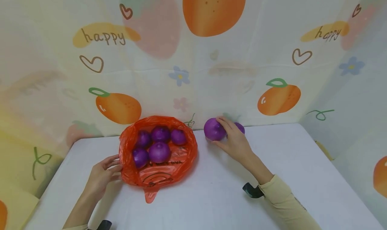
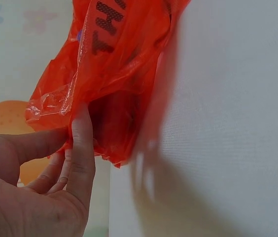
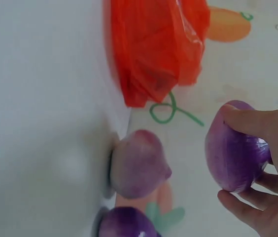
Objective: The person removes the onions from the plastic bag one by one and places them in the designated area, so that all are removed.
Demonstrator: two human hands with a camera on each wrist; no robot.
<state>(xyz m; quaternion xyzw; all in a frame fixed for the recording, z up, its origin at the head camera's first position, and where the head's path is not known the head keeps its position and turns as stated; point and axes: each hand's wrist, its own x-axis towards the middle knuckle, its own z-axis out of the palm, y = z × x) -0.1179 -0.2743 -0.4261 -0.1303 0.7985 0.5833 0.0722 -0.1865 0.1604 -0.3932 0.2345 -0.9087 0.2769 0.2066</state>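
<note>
A red plastic bag (image 1: 184, 166) stands with its mouth wide and its rim rolled out, several purple onions (image 1: 159, 152) inside. At its left side, my left hand (image 1: 102, 176) pinches the bag's edge between thumb and fingers, as the left wrist view shows. My right hand (image 1: 237, 142) grips another purple onion (image 1: 213, 130), right of the bag; in the right wrist view this onion (image 3: 232, 150) is held up off the table. Below it sit a paler onion (image 3: 139, 165) and a darker onion (image 3: 125, 224), mostly hidden by the hand in the head view.
The white table (image 1: 211, 203) ends at the back against a hanging cloth (image 1: 211, 72) printed with fruit and hearts. From the bag's front, a red tab (image 1: 150, 194) lies on the tabletop. Similar printed cloth hangs at both sides.
</note>
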